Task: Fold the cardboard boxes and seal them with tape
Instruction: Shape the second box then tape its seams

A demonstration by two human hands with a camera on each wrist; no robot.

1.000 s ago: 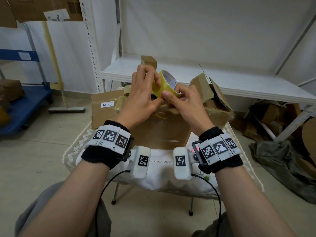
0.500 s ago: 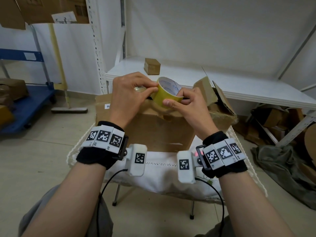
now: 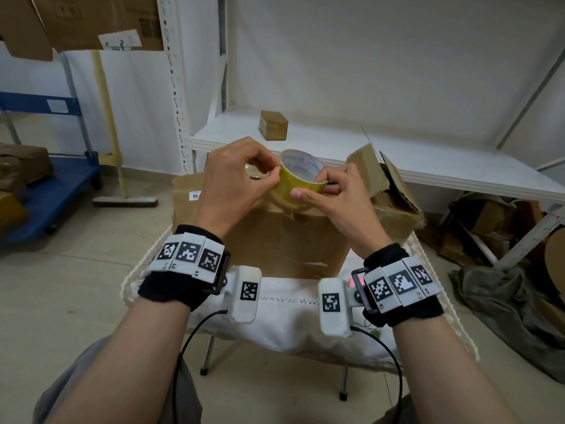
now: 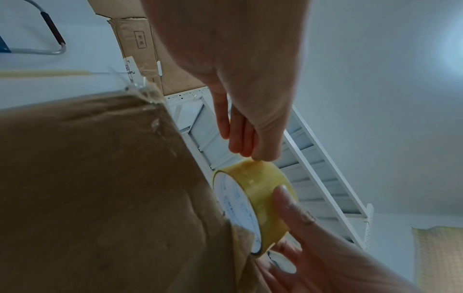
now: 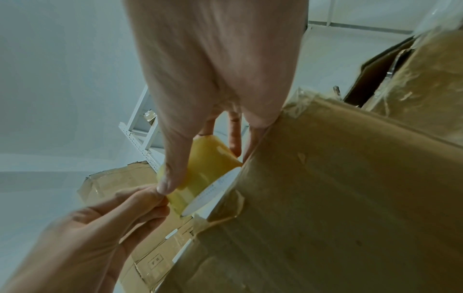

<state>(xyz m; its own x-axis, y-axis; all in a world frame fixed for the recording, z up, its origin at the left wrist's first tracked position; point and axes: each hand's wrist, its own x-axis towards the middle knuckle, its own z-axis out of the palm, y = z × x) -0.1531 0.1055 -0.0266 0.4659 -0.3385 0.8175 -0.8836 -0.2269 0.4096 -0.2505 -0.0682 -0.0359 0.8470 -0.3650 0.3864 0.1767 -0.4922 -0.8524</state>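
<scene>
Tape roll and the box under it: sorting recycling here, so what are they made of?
Tape roll: glossy, translucent yellowish plastic film, seemingly on a white printed core, likely paper. Box: matte brown cardboard, creased, with clear shiny tape at its corner.

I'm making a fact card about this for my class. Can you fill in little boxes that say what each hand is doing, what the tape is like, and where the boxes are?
left hand: fingertips pinch at the outer face of the tape roll, as if picking at its end
right hand: holds the roll, thumb on its outer face
tape roll: yellowish clear tape on a white core, held above the big box
big cardboard box: on the white-clothed table, old tape on its corners
small cardboard box: on the white shelf behind
tape on the box: no new strip yet
</scene>
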